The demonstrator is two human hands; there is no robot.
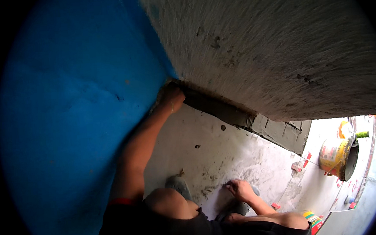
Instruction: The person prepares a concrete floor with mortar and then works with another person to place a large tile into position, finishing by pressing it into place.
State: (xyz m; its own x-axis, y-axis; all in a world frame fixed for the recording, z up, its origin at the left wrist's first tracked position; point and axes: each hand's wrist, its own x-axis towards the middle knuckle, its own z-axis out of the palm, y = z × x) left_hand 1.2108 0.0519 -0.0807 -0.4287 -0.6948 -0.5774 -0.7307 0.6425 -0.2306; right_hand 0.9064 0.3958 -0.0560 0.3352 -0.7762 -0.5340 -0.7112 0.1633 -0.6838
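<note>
Smoothing the mortar strip (pixel 221 110) wants light, even strokes; left hand (pixel 174 99) curled, hold unclear; right hand (pixel 242 190) half-open, seemingly empty.

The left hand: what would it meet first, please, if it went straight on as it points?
The left hand would likely meet the corner between the blue wall and grey wall; depth is unclear.

Grey mortar strip (pixel 221 109), dk & smooth at L end, lt & rough at R, along wall (pixel 269 49) base.
</note>
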